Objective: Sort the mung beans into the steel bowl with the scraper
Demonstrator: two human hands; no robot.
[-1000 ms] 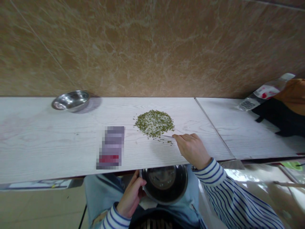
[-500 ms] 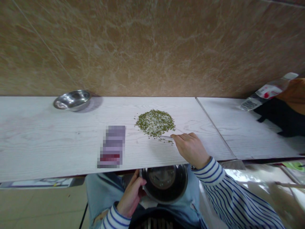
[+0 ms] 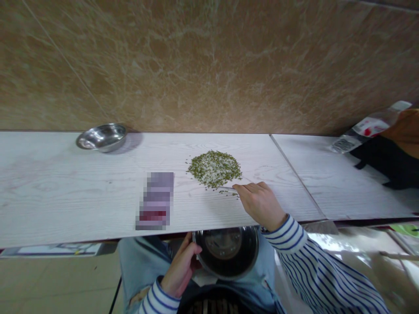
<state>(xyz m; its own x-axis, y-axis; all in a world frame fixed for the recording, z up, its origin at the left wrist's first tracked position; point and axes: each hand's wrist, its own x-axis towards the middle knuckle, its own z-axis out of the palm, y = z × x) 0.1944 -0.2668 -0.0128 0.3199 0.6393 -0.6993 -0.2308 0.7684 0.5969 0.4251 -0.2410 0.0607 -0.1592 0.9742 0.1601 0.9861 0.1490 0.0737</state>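
Note:
A pile of small green beans mixed with white grains [image 3: 214,168], perhaps mung beans and rice, lies spread on the white tabletop. My right hand [image 3: 260,203] is closed round the handle of a slim metal spoon [image 3: 225,188]. Its far end touches the near edge of the pile, and its shape is hard to make out. A few beans lie loose beside it. Below the table edge my left hand [image 3: 183,264] grips the left rim of a steel bowl [image 3: 225,268], thumb on top. This bowl is tilted over my lap, under the table's front edge.
A shallow steel bowl [image 3: 103,138] stands at the back left near the marbled wall [image 3: 196,65]. Left of the pile lies a blurred-out flat rectangle [image 3: 156,200]. On the right, a plastic bottle [image 3: 363,128] lies against dark and brown cloth [image 3: 386,159]. A seam crosses the tabletop [image 3: 297,176].
The spoon and my right hand have shifted slightly left along the near edge of the pile. My left hand keeps its hold on the bowl. The view has shifted a little.

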